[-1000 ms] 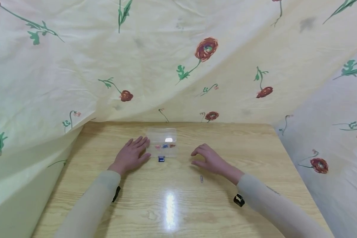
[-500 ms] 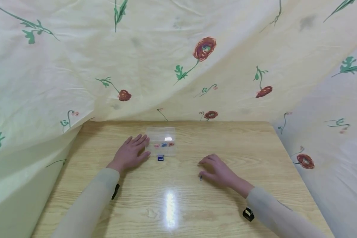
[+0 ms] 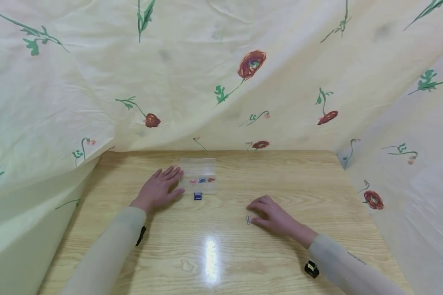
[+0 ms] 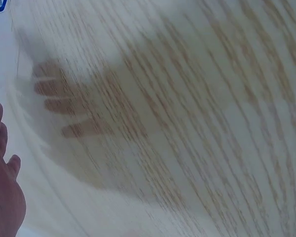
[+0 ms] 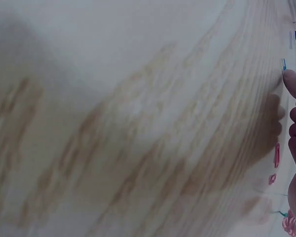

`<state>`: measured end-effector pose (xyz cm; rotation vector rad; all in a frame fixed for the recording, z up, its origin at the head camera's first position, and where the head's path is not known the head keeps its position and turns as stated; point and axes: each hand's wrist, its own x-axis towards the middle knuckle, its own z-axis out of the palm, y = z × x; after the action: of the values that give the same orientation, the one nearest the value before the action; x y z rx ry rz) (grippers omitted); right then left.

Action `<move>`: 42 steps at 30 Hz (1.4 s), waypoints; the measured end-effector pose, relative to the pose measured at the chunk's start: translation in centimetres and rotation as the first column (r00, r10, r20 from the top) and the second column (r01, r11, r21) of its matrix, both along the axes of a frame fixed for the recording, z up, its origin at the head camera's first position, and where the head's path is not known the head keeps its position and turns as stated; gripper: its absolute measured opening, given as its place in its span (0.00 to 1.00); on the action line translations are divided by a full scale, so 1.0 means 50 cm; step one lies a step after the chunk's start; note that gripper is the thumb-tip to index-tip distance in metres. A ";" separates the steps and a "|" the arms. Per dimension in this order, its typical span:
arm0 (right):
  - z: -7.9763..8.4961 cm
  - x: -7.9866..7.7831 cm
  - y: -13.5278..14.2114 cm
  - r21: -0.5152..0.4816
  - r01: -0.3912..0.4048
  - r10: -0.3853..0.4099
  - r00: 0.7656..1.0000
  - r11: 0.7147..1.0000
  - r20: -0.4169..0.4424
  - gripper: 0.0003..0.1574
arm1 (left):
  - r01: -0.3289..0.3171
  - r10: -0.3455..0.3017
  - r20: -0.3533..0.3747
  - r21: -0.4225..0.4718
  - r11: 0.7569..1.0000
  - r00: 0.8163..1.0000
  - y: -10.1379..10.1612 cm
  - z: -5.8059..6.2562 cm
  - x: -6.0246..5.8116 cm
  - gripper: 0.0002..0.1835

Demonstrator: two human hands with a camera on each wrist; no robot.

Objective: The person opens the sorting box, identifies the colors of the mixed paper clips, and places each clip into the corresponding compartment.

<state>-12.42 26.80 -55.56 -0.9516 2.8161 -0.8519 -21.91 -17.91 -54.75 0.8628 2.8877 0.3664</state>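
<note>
In the head view, my left hand [image 3: 157, 190] lies with fingers spread, its fingertips at the left edge of a clear plastic box [image 3: 211, 187]. The box's lid [image 3: 197, 166] is swung back, and small pink clips [image 3: 193, 181], blue clips [image 3: 202, 180] and red clips [image 3: 211, 180] lie in its compartments. A blue latch [image 3: 197, 196] is at the box's front. My right hand [image 3: 275, 217] is low over the table, fingers bent, thumb tip right beside a single paper clip [image 3: 248, 220]. The right wrist view shows the thumb [image 5: 295, 84] at the end of that blue-looking clip [image 5: 284, 64].
The wood-grain table [image 3: 170, 262] carries a bright light reflection [image 3: 211, 262] near its front. Cream cloth with printed flowers [image 3: 184, 82] hangs along the back and both sides. Black straps with small devices [image 3: 311, 268] are on the wrists.
My right hand has moved right and nearer to me, from above the clip to beside it. The left hand has stayed at the box.
</note>
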 end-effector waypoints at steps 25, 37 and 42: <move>-0.018 -0.001 -0.030 -0.079 -0.013 0.012 1.000 0.997 -0.009 0.16 | -0.009 0.008 0.019 0.020 1.000 1.000 0.004 -0.014 0.000 0.41; -0.024 -0.008 -0.039 -0.055 -0.055 0.052 0.996 0.997 -0.068 0.04 | -0.006 0.006 0.003 0.031 0.999 1.000 0.003 -0.015 0.002 0.41; -0.021 -0.010 -0.043 -0.007 -0.066 0.065 0.997 0.998 -0.041 0.02 | -0.006 0.006 -0.010 0.027 1.000 1.000 0.002 -0.024 -0.003 0.41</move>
<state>-12.92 24.65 -56.60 -1.0681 2.8000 -0.8465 -22.03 -17.81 -55.93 0.8634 2.9019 0.4038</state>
